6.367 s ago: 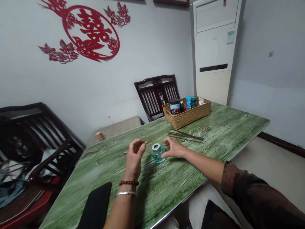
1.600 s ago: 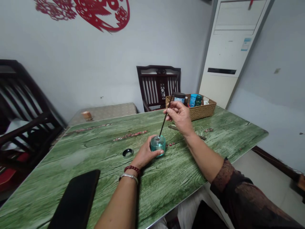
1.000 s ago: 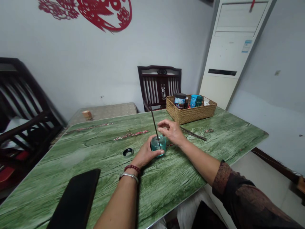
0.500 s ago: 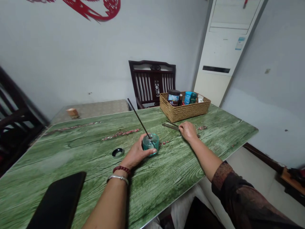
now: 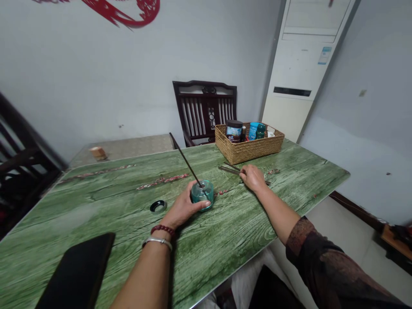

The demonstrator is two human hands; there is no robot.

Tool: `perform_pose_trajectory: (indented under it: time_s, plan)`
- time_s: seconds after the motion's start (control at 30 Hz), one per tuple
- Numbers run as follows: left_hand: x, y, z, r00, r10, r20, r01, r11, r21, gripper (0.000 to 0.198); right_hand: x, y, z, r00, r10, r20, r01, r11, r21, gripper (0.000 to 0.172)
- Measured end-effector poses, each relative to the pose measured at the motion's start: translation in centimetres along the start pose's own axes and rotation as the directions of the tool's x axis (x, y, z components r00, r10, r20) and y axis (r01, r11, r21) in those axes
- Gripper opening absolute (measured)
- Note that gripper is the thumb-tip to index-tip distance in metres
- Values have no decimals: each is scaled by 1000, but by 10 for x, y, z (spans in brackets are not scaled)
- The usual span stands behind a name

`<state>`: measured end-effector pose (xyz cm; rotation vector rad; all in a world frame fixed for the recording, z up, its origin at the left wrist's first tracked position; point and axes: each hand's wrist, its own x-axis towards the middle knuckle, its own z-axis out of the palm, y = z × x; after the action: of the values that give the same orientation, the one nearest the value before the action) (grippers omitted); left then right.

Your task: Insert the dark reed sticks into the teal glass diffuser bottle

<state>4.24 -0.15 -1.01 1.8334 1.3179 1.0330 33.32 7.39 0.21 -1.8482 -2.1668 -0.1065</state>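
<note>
Right hand (image 5: 253, 178) curled at thin dark sticks (image 5: 229, 169), long axis sideways, lying just left of it; grip unclear. Left hand (image 5: 182, 210) gripping teal glass jar (image 5: 202, 194) on tabletop (image 5: 244, 227), farther from sticks.

Left wrist (image 5: 161, 236) with red bead bracelet (image 5: 162, 231), silver bangle (image 5: 157, 242), dark patterned right sleeve (image 5: 318, 270)

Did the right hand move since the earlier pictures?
Yes. The bare right hand moved away from the round teal glass bottle, toward the woven wicker basket, and is now at the thin dark sticks.
</note>
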Motion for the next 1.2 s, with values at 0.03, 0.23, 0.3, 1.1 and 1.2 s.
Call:
perform_pose_trajectory:
  time_s: [0.03, 0.23, 0.3, 1.1, 1.2]
  plan:
    - [0, 0, 0, 1000, -2, 0, 2, 1000, -1, 79, 0, 1, 1, 1000, 7, 2, -7, 1000, -9, 28]
    - [0, 2, 0, 1000, -4, -9, 4, 1000, 9, 79, 0, 1, 4, 999, -7, 53, 9, 999, -45, 27]
    - [0, 2, 0, 1000, -4, -10, 4, 1000, 11, 79, 0, 1, 3, 999, -22, 32, 23, 1000, -21, 25]
    - [0, -2, 2, 1000, 19, -8, -19, 1000, -21, 81, 6, -14, -37, 985, -58, -164, 135, 844, 519, 10]
    - [0, -1, 2, 1000, 16, -16, -17, 1000, -15, 83, 12, -31, -63, 955, -7, -297, 251, 550, 797, 13]
